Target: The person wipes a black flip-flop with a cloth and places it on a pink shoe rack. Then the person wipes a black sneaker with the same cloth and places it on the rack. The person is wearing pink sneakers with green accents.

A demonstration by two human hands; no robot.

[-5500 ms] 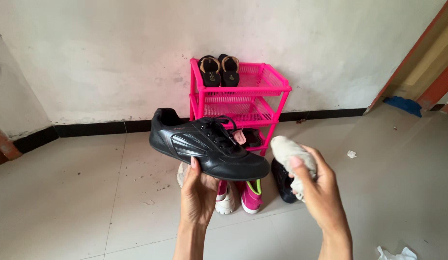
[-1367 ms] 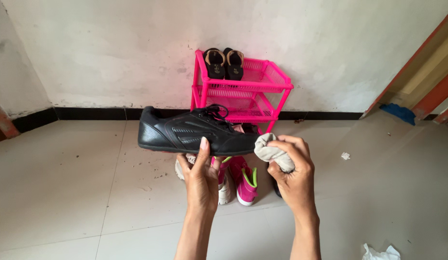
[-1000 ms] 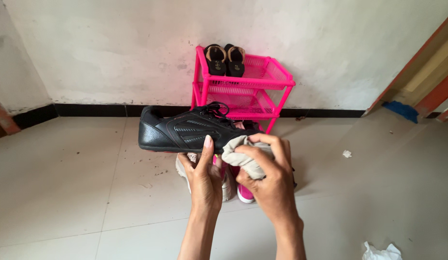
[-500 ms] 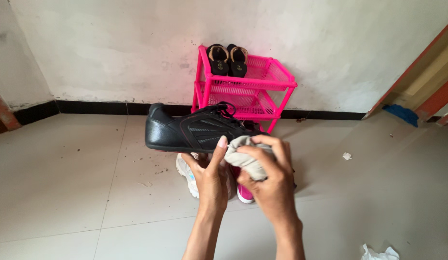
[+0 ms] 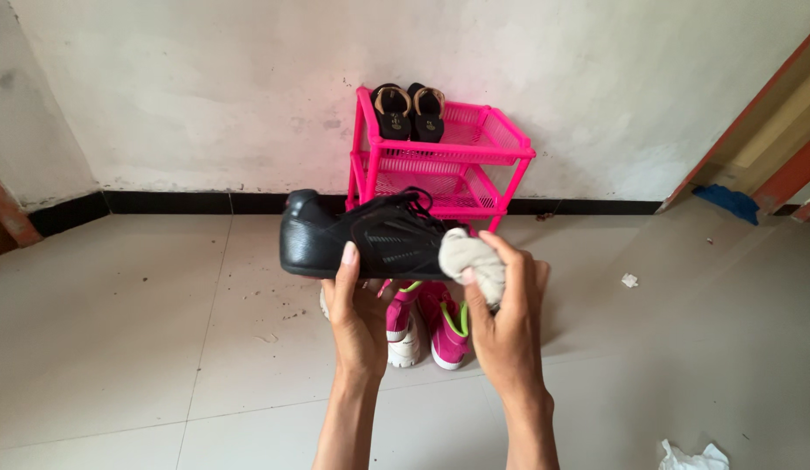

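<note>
My left hand (image 5: 357, 313) holds a black lace-up sneaker (image 5: 361, 239) from below, thumb up on its side, heel pointing left. My right hand (image 5: 507, 318) grips a bunched beige cloth (image 5: 472, 259) and presses it against the toe end of the sneaker, hiding the toe. Both hands are raised in front of a pink plastic shoe rack (image 5: 440, 165).
A pair of black sandals (image 5: 409, 111) sits on the rack's top shelf. Pink shoes with green trim (image 5: 444, 326) and a white shoe (image 5: 405, 346) stand on the tiled floor below my hands. Crumpled white paper (image 5: 692, 455) lies at the lower right; a blue rag (image 5: 727, 203) lies by the doorway.
The sneaker has turned so its heel faces me more. My right hand has slid the cloth from the shoe's side up toward the toe.
</note>
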